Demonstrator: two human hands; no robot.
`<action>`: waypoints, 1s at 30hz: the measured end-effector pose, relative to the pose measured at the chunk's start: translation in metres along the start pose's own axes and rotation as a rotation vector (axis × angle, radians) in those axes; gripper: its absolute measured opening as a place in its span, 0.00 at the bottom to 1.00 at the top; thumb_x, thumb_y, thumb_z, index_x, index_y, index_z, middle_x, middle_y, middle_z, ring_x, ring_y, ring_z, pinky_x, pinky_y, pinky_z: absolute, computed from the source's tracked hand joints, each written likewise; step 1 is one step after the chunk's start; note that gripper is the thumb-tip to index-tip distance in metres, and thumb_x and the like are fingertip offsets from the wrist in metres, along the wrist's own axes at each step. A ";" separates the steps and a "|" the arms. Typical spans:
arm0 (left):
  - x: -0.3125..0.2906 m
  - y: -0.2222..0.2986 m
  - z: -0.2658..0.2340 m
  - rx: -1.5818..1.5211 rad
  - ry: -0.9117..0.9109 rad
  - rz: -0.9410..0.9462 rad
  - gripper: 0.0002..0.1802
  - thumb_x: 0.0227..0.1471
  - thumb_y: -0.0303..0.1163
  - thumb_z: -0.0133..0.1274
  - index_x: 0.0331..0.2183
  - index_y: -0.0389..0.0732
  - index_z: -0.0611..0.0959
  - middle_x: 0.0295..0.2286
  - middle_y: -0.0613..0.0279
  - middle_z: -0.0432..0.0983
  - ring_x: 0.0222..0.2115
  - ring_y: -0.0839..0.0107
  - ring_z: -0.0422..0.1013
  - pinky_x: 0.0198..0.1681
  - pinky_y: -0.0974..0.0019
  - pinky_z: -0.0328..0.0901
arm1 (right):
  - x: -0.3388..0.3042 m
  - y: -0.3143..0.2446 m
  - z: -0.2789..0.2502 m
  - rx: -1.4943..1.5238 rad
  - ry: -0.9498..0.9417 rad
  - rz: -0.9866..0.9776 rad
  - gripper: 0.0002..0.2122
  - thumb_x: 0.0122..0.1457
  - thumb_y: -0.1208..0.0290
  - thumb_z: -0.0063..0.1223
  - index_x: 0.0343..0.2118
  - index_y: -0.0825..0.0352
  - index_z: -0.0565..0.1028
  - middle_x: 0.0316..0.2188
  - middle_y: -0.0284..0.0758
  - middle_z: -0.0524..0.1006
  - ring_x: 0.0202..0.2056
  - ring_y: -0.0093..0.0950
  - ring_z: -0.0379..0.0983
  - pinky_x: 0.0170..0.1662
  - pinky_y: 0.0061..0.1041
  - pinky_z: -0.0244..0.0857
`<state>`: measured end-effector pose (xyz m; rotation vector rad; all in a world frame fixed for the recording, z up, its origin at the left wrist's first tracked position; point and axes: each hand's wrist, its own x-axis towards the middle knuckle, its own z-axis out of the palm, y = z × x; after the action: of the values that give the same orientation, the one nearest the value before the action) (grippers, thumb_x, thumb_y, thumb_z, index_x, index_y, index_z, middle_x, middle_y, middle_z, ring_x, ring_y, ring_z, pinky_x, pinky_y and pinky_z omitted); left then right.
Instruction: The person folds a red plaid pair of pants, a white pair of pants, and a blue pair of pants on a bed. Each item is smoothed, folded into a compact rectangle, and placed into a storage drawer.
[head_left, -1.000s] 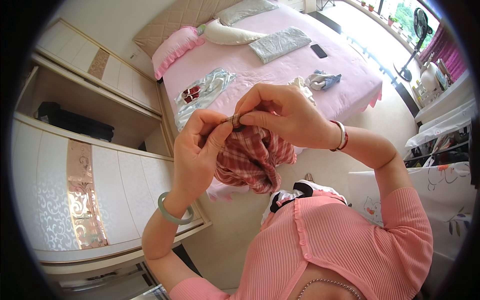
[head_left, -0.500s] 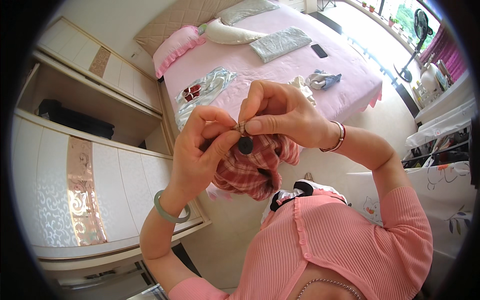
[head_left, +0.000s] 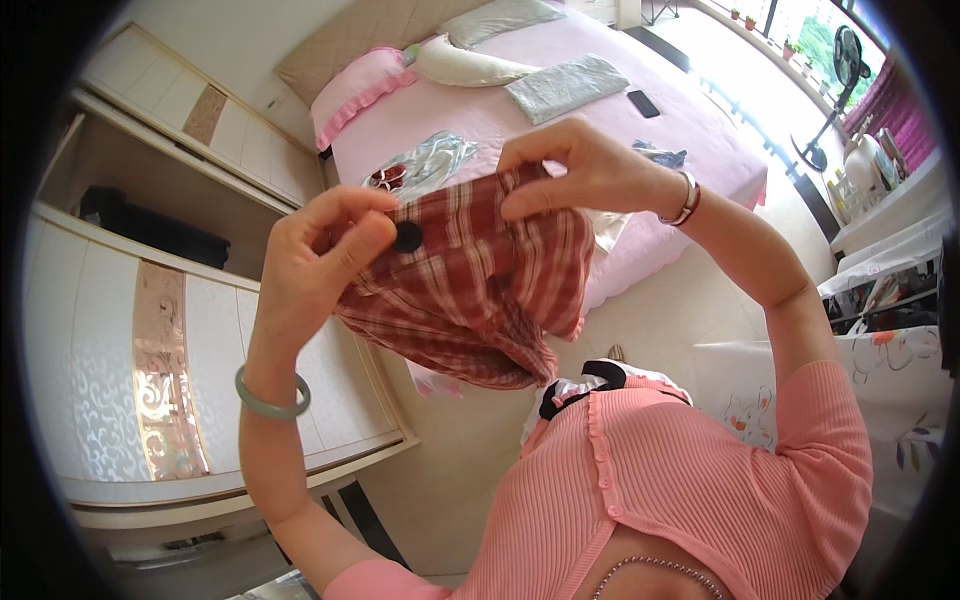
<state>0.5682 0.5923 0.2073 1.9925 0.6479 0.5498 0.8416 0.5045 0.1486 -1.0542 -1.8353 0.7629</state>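
A red plaid garment (head_left: 455,290) hangs in front of me with its upper edge stretched between both hands. My left hand (head_left: 325,245) pinches that edge at its left end, right beside a large round black button (head_left: 407,237). At the other end, my right hand (head_left: 580,178) grips the cloth between thumb and fingers. The lower part falls in loose folds. Which kind of garment it is cannot be made out.
Beyond my hands is a bed with a pink sheet (head_left: 690,150), holding a folded grey cloth (head_left: 568,87), a phone (head_left: 643,103) and a pale blue satiny garment (head_left: 440,155). A white wardrobe (head_left: 100,350) stands left. A black fan (head_left: 848,60) is far right.
My hands, close together at the button before, have moved apart, the left one leftward and the right one slightly right and up. The plaid garment's edge is now spread out between them.
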 end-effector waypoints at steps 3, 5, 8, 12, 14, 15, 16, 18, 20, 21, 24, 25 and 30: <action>0.010 0.000 0.008 -0.049 -0.095 -0.095 0.15 0.54 0.33 0.60 0.41 0.34 0.80 0.31 0.72 0.76 0.33 0.85 0.68 0.37 0.77 0.65 | 0.020 -0.007 -0.001 -0.046 0.104 -0.062 0.09 0.55 0.68 0.63 0.29 0.68 0.76 0.23 0.24 0.72 0.28 0.12 0.64 0.35 0.17 0.60; 0.012 0.004 0.016 -0.056 -0.174 -0.100 0.14 0.55 0.32 0.58 0.42 0.35 0.80 0.32 0.72 0.76 0.34 0.85 0.68 0.37 0.76 0.65 | 0.033 -0.015 0.004 -0.091 0.104 -0.140 0.11 0.53 0.65 0.63 0.29 0.69 0.76 0.22 0.28 0.73 0.27 0.16 0.66 0.32 0.19 0.61; 0.019 0.004 0.012 -0.031 -0.207 -0.117 0.10 0.57 0.31 0.56 0.39 0.35 0.81 0.31 0.74 0.75 0.33 0.86 0.67 0.36 0.77 0.64 | 0.042 -0.032 0.012 -0.087 0.027 -0.154 0.10 0.53 0.68 0.64 0.26 0.69 0.75 0.21 0.24 0.72 0.27 0.13 0.64 0.33 0.17 0.60; 0.013 0.012 -0.002 -0.151 -0.128 -0.044 0.08 0.57 0.30 0.56 0.39 0.38 0.82 0.32 0.75 0.75 0.33 0.87 0.68 0.38 0.79 0.63 | 0.042 -0.026 -0.002 0.020 -0.067 -0.039 0.10 0.53 0.67 0.63 0.27 0.69 0.76 0.22 0.27 0.74 0.27 0.13 0.66 0.34 0.17 0.61; 0.008 0.015 -0.023 -0.150 -0.026 0.013 0.09 0.57 0.30 0.55 0.40 0.38 0.82 0.33 0.73 0.76 0.35 0.86 0.69 0.40 0.78 0.64 | 0.033 -0.007 -0.017 0.063 -0.216 0.090 0.10 0.53 0.67 0.63 0.29 0.69 0.77 0.23 0.28 0.76 0.28 0.14 0.68 0.34 0.18 0.62; 0.003 0.017 -0.036 -0.141 0.036 0.032 0.09 0.57 0.30 0.55 0.40 0.38 0.82 0.33 0.73 0.77 0.35 0.85 0.70 0.41 0.78 0.64 | 0.030 0.001 -0.017 0.054 -0.274 0.092 0.10 0.53 0.67 0.63 0.29 0.69 0.78 0.23 0.29 0.76 0.29 0.15 0.69 0.35 0.19 0.63; 0.000 0.018 -0.047 -0.188 0.092 0.068 0.10 0.57 0.31 0.55 0.41 0.38 0.82 0.34 0.71 0.77 0.36 0.84 0.71 0.42 0.78 0.64 | 0.026 0.010 -0.017 0.037 -0.331 0.099 0.10 0.53 0.67 0.63 0.30 0.69 0.78 0.24 0.29 0.77 0.29 0.16 0.70 0.36 0.20 0.63; 0.000 0.021 -0.071 -0.221 0.098 0.177 0.13 0.59 0.34 0.53 0.43 0.38 0.81 0.36 0.69 0.78 0.38 0.82 0.72 0.44 0.77 0.65 | 0.015 0.029 -0.020 -0.011 -0.441 0.150 0.10 0.53 0.67 0.63 0.31 0.69 0.78 0.25 0.30 0.78 0.30 0.18 0.71 0.37 0.21 0.64; -0.004 0.032 -0.084 -0.194 0.167 0.169 0.12 0.62 0.38 0.49 0.37 0.39 0.80 0.32 0.72 0.75 0.34 0.84 0.69 0.40 0.77 0.63 | 0.009 0.046 -0.022 -0.051 -0.562 0.211 0.09 0.53 0.68 0.63 0.32 0.69 0.79 0.27 0.31 0.79 0.31 0.19 0.72 0.38 0.22 0.65; -0.005 0.031 -0.097 -0.174 0.124 0.172 0.13 0.62 0.39 0.48 0.35 0.40 0.79 0.30 0.73 0.74 0.32 0.85 0.68 0.38 0.78 0.62 | 0.008 0.050 -0.026 -0.089 -0.529 0.199 0.09 0.54 0.69 0.62 0.32 0.69 0.79 0.27 0.31 0.79 0.32 0.20 0.73 0.39 0.22 0.65; -0.014 0.016 -0.113 -0.077 0.215 0.103 0.14 0.63 0.41 0.47 0.32 0.41 0.77 0.28 0.75 0.71 0.30 0.85 0.65 0.36 0.78 0.60 | 0.009 0.052 -0.043 -0.183 -0.387 0.071 0.05 0.56 0.72 0.59 0.32 0.68 0.78 0.34 0.32 0.80 0.37 0.23 0.75 0.45 0.23 0.66; -0.014 0.013 -0.115 -0.085 0.203 0.101 0.13 0.63 0.41 0.47 0.33 0.41 0.77 0.28 0.75 0.71 0.30 0.85 0.65 0.35 0.79 0.60 | 0.013 0.058 -0.050 -0.114 -0.319 0.022 0.07 0.58 0.73 0.56 0.38 0.67 0.77 0.39 0.33 0.80 0.44 0.26 0.75 0.51 0.26 0.66; -0.005 0.029 -0.095 -0.138 0.192 0.152 0.13 0.62 0.40 0.48 0.35 0.41 0.78 0.28 0.75 0.72 0.30 0.86 0.65 0.36 0.79 0.59 | 0.045 0.037 -0.001 0.240 -0.234 -0.114 0.24 0.58 0.72 0.57 0.58 0.65 0.65 0.58 0.37 0.67 0.59 0.30 0.64 0.61 0.33 0.58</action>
<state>0.5129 0.6376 0.2760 1.8826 0.5607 0.8632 0.8436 0.5617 0.1359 -0.7246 -1.9220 1.0432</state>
